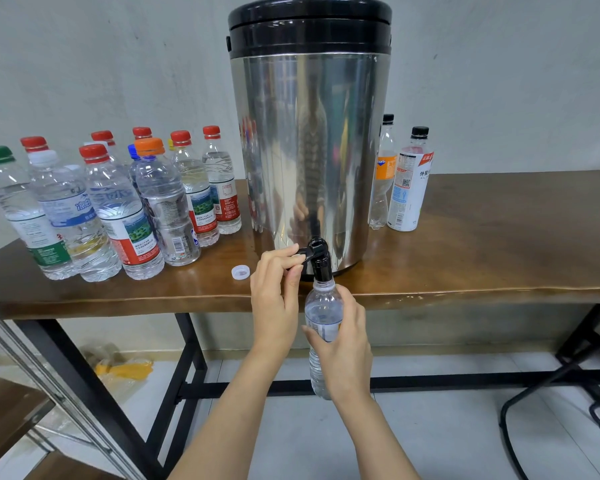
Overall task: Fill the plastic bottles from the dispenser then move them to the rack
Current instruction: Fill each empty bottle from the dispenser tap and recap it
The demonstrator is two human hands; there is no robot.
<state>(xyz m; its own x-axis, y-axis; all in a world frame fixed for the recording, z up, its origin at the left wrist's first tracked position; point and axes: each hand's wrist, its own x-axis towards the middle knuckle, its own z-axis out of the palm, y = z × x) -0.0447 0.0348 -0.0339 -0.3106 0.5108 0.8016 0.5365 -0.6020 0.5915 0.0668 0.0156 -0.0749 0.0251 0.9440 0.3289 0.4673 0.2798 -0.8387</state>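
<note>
Bottle (322, 304) sits under tap (321, 268), wrapped by right grip (347, 344); left grip (274, 299) pinches lever (301, 252).

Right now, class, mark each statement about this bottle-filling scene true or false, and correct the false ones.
1. The right hand holds a bottle under the dispenser tap. True.
2. A loose white cap lies on the table. True.
3. The left hand rests flat on the table. False: it pinches the tap lever.
4. The two bottles right of the dispenser have red caps. False: both caps are black.
</note>
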